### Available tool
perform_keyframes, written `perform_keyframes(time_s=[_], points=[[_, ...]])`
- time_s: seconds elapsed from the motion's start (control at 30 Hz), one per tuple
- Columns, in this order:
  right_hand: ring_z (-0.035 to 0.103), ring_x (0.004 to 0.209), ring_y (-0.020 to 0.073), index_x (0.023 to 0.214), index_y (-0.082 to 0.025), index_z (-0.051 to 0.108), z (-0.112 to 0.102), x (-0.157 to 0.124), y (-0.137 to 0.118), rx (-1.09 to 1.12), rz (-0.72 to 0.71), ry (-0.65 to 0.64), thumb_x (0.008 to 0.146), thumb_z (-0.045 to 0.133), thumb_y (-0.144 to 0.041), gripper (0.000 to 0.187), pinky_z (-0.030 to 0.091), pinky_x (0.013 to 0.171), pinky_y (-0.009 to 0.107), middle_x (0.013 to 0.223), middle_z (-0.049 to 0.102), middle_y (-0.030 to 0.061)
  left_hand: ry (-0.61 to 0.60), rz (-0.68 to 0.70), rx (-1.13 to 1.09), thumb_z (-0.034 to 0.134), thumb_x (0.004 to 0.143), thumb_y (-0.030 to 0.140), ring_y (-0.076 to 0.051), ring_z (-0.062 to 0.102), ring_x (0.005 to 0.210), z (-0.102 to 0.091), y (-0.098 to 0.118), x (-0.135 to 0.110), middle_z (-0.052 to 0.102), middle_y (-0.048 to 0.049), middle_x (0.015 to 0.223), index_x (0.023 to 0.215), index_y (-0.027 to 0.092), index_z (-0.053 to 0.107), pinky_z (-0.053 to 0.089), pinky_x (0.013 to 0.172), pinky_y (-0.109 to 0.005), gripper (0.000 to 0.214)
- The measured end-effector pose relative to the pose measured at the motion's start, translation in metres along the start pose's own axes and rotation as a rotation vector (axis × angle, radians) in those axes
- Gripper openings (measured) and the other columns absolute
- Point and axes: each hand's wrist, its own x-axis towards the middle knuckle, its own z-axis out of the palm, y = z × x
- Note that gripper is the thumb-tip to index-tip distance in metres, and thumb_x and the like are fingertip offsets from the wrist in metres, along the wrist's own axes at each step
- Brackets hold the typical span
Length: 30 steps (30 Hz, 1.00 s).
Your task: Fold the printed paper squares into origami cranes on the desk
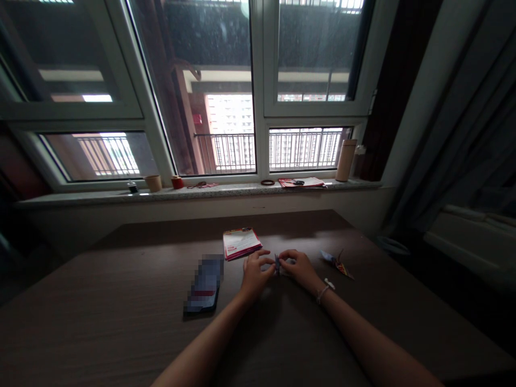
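Observation:
Both my hands meet over the middle of the dark wooden table (121,322). My left hand (253,274) and my right hand (297,267) pinch a small dark folded piece of paper (277,264) between their fingertips, low over the table top. A bracelet sits on my right wrist. A stack of red and white paper sheets (241,242) lies just beyond my left hand. To the right of my right hand a small folded colourful paper figure (337,264) rests on the table.
A dark phone (205,286) lies left of my left hand. On the stone windowsill (80,194) stand a small cup (153,183), a red pot (177,182), red papers (301,183) and a tall tan cylinder (345,152). A curtain (463,123) hangs at the right.

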Motion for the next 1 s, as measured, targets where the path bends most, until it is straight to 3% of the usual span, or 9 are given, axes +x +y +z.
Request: perform_keyframes(time_s=[0.2, 0.73, 1.0], points=[[0.065, 0.078, 0.0199, 0.076, -0.017, 0.071, -0.0002, 0.0006, 0.0031, 0.059, -0.002, -0.003, 0.069, 0.063, -0.030, 0.016, 0.049, 0.078, 0.031, 0.077, 0.072, 0.0052, 0.041, -0.060, -0.057, 0.066, 0.077, 0.026, -0.024, 0.054, 0.119, 0.0026, 0.0012, -0.0020, 0.065, -0.0022, 0.119, 0.072, 0.025, 0.074, 0.035, 0.108, -0.044, 0.009], [0.066, 0.084, 0.0209, 0.087, -0.017, 0.072, 0.0018, -0.0008, -0.0001, 0.116, 0.027, -0.034, 0.070, 0.069, -0.038, 0.027, 0.049, 0.084, 0.035, 0.085, 0.073, 0.0061, 0.076, -0.097, 0.005, 0.066, 0.077, 0.028, -0.025, 0.053, 0.119, -0.0004, 0.0054, -0.0041, 0.067, -0.0011, 0.119, 0.068, 0.026, 0.074, 0.033, 0.107, -0.047, 0.011], [0.066, 0.080, 0.0197, 0.079, -0.016, 0.071, 0.0010, 0.0015, -0.0004, 0.143, 0.080, -0.021, 0.066, 0.069, -0.035, 0.023, 0.049, 0.082, 0.033, 0.080, 0.073, 0.0054, 0.081, -0.104, 0.013, 0.068, 0.075, 0.027, -0.026, 0.051, 0.121, -0.0016, 0.0062, -0.0020, 0.067, -0.0016, 0.118, 0.065, 0.025, 0.073, 0.032, 0.108, -0.048, 0.011]])
